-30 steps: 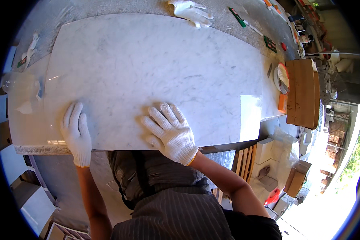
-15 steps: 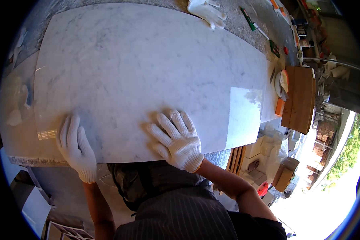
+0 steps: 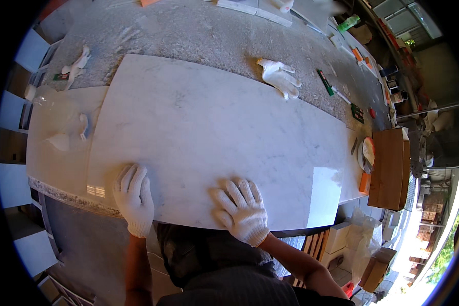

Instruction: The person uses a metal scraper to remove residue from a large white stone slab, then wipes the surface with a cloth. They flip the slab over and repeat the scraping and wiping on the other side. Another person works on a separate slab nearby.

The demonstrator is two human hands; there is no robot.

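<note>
A large polished white marble slab (image 3: 209, 137) with grey veining lies flat in front of me, its near edge by my waist. My left hand (image 3: 134, 196), in a white knitted glove, rests at the slab's near left part with its fingers stretched out and close together. Further right, my right hand (image 3: 243, 211), gloved alike, lies flat near the same edge with its fingers spread. Neither hand holds anything. A spare white glove (image 3: 280, 77) lies at the slab's far edge.
The slab sits on another pale slab (image 3: 61, 148) over a rough grey worktable (image 3: 178, 35). Green-handled tools (image 3: 325, 82) lie at the far right. A bowl (image 3: 366, 154) and a cardboard box (image 3: 388, 168) stand at the right end. A crumpled white glove (image 3: 76, 66) lies far left.
My view has tilted up and turned left, so more of the table's far and left parts shows. Both hands stay flat on the slab in about the same places.
</note>
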